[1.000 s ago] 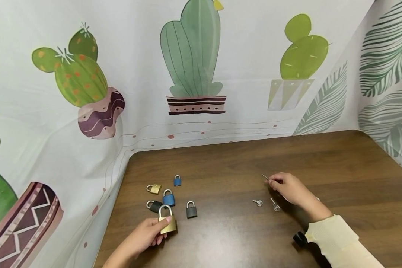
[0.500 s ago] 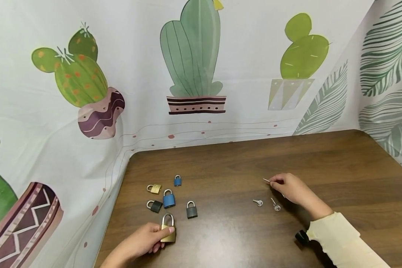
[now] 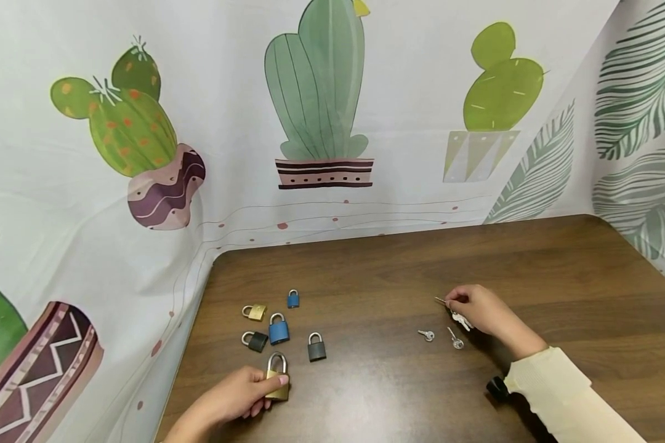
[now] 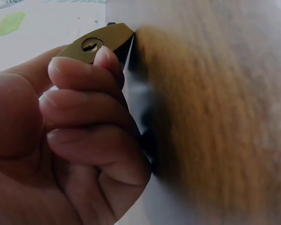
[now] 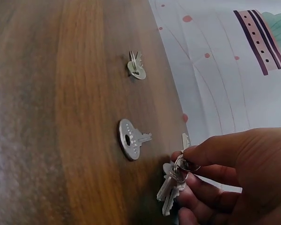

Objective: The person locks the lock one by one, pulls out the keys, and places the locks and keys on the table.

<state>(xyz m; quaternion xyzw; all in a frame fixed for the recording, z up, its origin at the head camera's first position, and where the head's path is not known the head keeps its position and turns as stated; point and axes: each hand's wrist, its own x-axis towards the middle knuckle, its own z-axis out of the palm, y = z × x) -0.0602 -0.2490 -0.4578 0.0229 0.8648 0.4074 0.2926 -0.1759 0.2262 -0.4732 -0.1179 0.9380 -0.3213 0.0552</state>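
My left hand [image 3: 238, 395] holds a large brass padlock [image 3: 279, 394] low over the near left of the table, thumb on its front and shackle upward. The left wrist view shows the keyhole [image 4: 90, 45] in its underside, above my curled fingers. At the right, my right hand [image 3: 483, 312] pinches a small bunch of keys [image 5: 168, 191] by their ring; one blade points out past the fingertips and others hang below. On the table by this hand lie a key [image 5: 130, 139] and, farther left, another small set of keys [image 5: 136, 69].
Left of centre on the wooden table [image 3: 377, 277] are a larger blue padlock [image 3: 279, 333], a small blue padlock [image 3: 293, 300], a small brass padlock [image 3: 257, 312], a black padlock [image 3: 259, 342] and a dark grey padlock [image 3: 317, 351]. A cactus-print cloth [image 3: 233, 203] hangs behind.
My left hand has drawn the brass padlock nearer to me, off the black one it overlapped in view. The right hand stays about in place; keys now show hanging beneath it.
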